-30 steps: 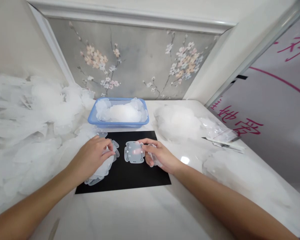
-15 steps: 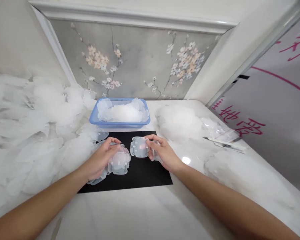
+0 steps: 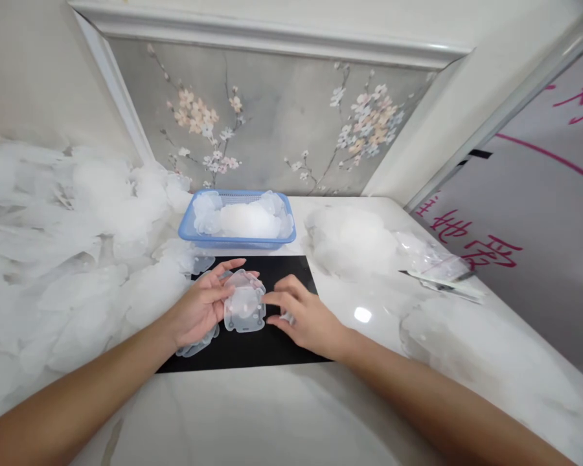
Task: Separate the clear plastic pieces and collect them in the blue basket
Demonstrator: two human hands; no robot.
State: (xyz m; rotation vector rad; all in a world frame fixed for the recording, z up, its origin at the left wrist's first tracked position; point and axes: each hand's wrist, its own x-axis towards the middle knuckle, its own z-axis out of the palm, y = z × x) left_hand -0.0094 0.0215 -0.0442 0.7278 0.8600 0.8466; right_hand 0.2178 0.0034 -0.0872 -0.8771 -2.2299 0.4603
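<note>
My left hand (image 3: 208, 307), palm turned up, grips a translucent plastic piece (image 3: 244, 310) with notched edges and small holes, thumb on top and fingers beneath. At this piece's right edge are the bent index finger and thumb of my right hand (image 3: 298, 317). A bit of whitish translucent plastic shows inside the right hand, mostly hidden by the fingers. Several similar pieces (image 3: 197, 346) lie under my left hand on a black mat (image 3: 267, 353).
Behind the mat stands a blue basket (image 3: 238, 243) of translucent pieces. A large heap of them (image 3: 78, 259) covers the left side. Another pile (image 3: 352, 239) lies right of the basket, near clear plastic bags (image 3: 432, 255). A floral panel (image 3: 282, 116) backs the white table.
The piece that my right fingers held up apart is no longer seen separately. My right hand has come left to the piece in my left hand, which has turned more palm up.
</note>
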